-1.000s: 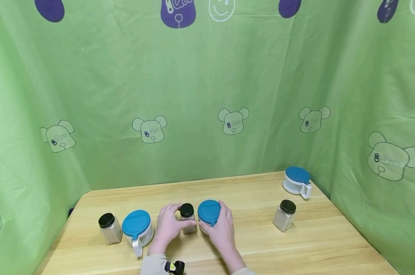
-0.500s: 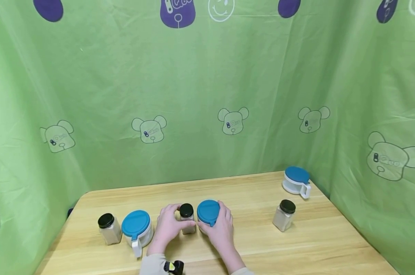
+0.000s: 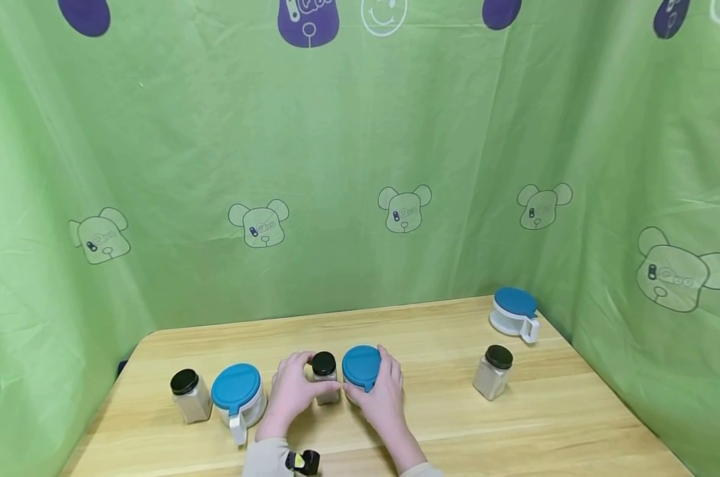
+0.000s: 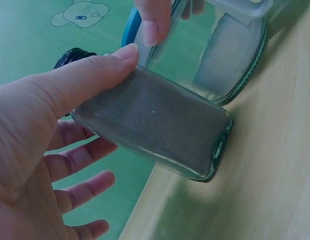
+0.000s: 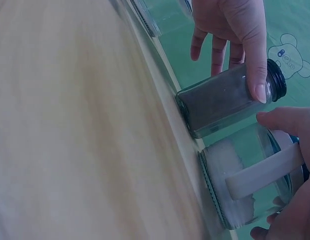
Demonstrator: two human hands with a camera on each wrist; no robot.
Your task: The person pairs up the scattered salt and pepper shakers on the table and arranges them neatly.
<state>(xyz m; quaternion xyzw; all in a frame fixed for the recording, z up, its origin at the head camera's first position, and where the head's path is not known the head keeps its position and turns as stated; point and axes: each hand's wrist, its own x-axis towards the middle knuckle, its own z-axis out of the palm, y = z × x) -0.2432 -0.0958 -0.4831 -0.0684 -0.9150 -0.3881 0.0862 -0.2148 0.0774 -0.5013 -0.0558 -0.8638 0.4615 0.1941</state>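
My left hand (image 3: 289, 392) grips a square glass spice jar (image 4: 155, 120) with a black screw lid, its thumb on one side and fingers on the other. Greyish powder fills most of that jar. Just to the right, my right hand (image 3: 385, 396) holds a round glass seasoning jar (image 3: 361, 366) with a blue lid and a white handle (image 5: 265, 172). White contents lie in its lower part. The two jars stand upright on the wooden table, close side by side. In the left wrist view several left fingertips (image 4: 89, 190) show beyond the spice jar.
To the left stand another black-lidded spice jar (image 3: 193, 401) and a blue-lidded jar (image 3: 237, 391) with a handle. A third spice jar (image 3: 492, 374) and a blue-lidded jar (image 3: 514, 315) stand at the right of the wooden table (image 3: 455, 430). Green curtains (image 3: 336, 132) surround the table.
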